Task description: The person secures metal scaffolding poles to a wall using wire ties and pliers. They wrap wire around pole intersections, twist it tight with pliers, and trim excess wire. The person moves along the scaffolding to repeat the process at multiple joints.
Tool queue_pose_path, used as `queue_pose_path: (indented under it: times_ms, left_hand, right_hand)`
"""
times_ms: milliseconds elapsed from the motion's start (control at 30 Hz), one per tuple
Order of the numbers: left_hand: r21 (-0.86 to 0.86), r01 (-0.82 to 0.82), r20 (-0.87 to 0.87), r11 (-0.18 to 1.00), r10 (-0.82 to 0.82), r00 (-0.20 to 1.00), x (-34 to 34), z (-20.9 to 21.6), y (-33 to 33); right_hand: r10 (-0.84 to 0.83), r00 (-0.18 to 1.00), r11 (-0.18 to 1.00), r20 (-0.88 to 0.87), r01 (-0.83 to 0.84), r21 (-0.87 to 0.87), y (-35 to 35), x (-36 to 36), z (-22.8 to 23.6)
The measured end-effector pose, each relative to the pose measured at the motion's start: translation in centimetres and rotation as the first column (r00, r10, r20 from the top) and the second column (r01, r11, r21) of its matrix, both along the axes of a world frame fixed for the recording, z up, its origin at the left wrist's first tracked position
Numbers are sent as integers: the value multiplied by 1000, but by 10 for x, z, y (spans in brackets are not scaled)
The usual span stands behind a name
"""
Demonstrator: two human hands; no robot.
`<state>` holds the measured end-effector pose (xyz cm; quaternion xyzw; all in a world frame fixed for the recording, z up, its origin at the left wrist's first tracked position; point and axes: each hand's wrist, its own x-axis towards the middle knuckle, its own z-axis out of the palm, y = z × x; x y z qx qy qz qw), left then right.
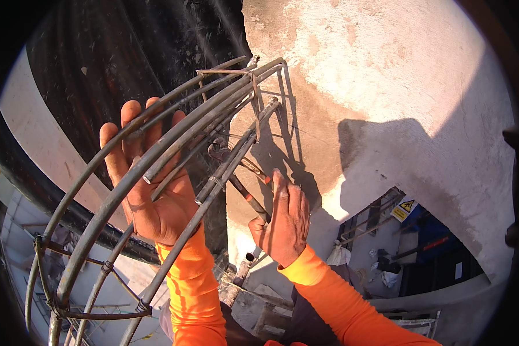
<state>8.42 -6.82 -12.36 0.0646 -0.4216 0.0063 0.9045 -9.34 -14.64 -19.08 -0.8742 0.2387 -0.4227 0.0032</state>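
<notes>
A cage of bent steel reinforcing bars, held by thin wire-tied stirrups, runs from the lower left up to the middle. My left hand is in among the bars, palm up and fingers stretched out and apart; some bars pass in front of it. In my right hand are the handles of a pair of pincers, dark with worn orange-red patches. The pincers' jaws lie among the bars near the cage's upper end, partly hidden behind them. A twist of tie wire binds two bars just below.
A rough plastered wall in sunlight fills the right, with an opening below showing a yellow warning sign. Dark sheeting hangs at the upper left. Far below are an open pipe end and scattered debris.
</notes>
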Motion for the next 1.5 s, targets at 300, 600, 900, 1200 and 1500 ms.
queue_pose_path:
  times_ms: [300, 600, 900, 1200, 1500]
  left_hand:
    - [-7, -21, 50, 1000, 21, 999, 7, -1, -3]
    - [16, -11, 105, 1000, 10, 994, 8, -3, -1]
    - [150, -52, 116, 987, 35, 993, 7, -2, 12]
    - [182, -191, 143, 965, 167, 976, 14, -6, 12]
    - [98, -172, 234, 980, 145, 961, 23, -9, 6]
  right_hand:
    - [517, 557, -359, 650, -548, 755, -26, -8, -8]
    - [472, 858, 459, 204, -437, 774, -25, 6, -16]
    - [714, 595, -205, 369, -326, 923, -81, -10, 24]
    - [234, 507, -832, 830, -337, 440, 34, 15, -16]
    - [342, 862, 272, 374, -472, 838, 32, 10, -6]
